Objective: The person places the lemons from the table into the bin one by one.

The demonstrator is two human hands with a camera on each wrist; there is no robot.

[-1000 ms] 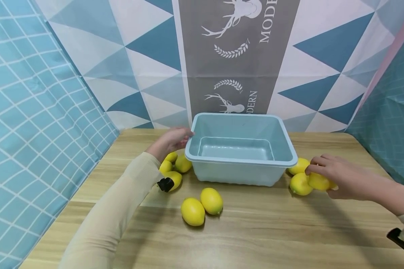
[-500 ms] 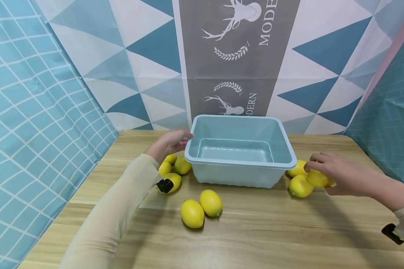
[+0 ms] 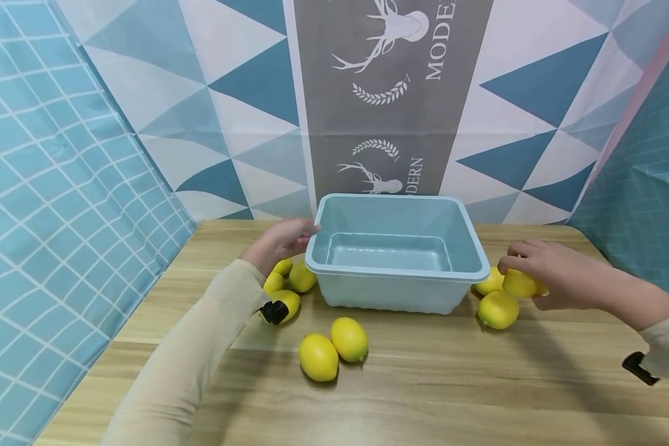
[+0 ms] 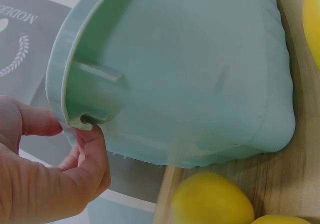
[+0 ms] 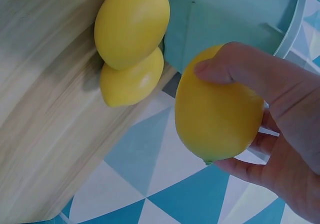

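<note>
A light blue plastic basin [image 3: 390,288] stands at the back of the table, its inside bare. My left hand [image 3: 283,240] pinches the basin's left rim between thumb and fingers, plain in the left wrist view at the rim [image 4: 57,84]. On the right, my right hand [image 3: 554,272] grips a yellow lemon [image 5: 217,112], held above the table beside the basin. Below and beside that held fruit lie two more lemons, a nearer lemon [image 3: 498,310] and a farther lemon [image 3: 487,282] close to the basin's right wall.
Two lemons [image 3: 334,350] lie touching in front of the basin on the wooden table [image 3: 424,378]. Several more lemons [image 3: 287,279] cluster under the left forearm by the basin's left side. A patterned backdrop [image 3: 256,124] rises behind, and blue cloth walls [image 3: 61,186] flank the table.
My right hand has lifted the lemon up and slightly left, off its place beside the other two. The left hand keeps its hold on the rim. The whole view has shifted slightly.
</note>
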